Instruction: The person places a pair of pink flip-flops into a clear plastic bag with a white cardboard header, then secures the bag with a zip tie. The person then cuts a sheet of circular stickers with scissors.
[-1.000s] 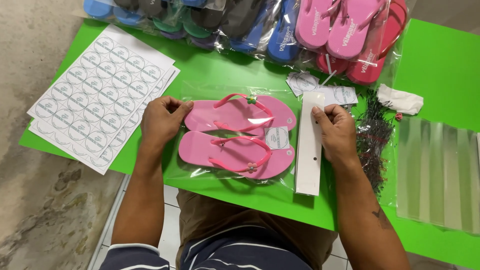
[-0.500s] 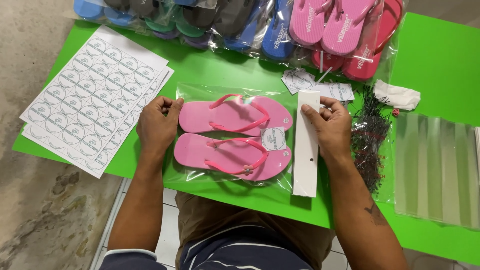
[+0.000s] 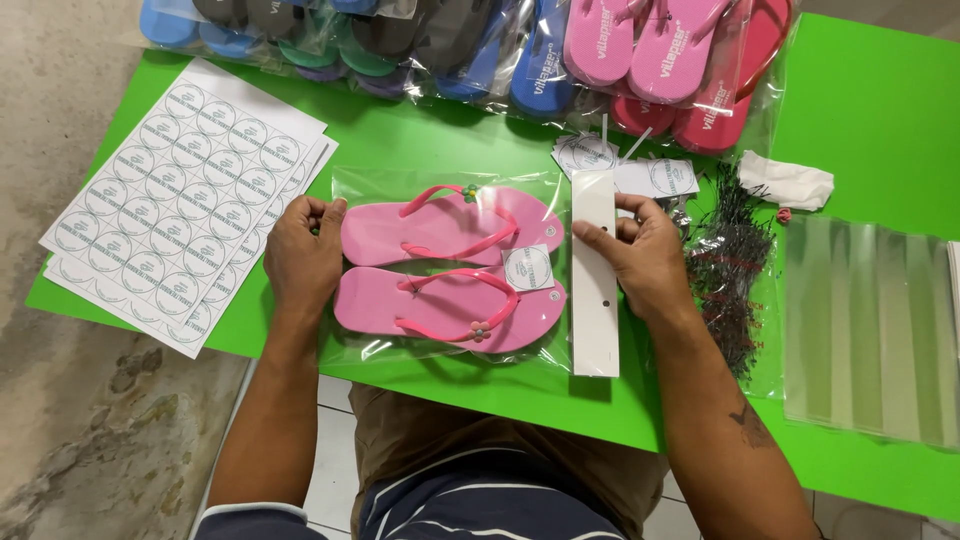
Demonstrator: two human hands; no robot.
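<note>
Pink flip-flops [image 3: 450, 268] in a clear bag [image 3: 440, 345] lie mid-counter [image 3: 860, 90]; left hand [image 3: 300, 262] pins the bag's left edge, fingers curled on it; right hand [image 3: 645, 255] pinches the white card strip [image 3: 594, 275] at the bag mouth; likely light, soft foam, slick film; best held at the edges, not the middle.

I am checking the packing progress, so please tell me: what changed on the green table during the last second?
Very little changed. The left hand stays on the left edge of the clear bag with the pink flip-flops, and the right hand still holds the white card strip at the bag's right end. The whole scene only shifted slightly in the view. The sticker sheets lie where they were.
</note>
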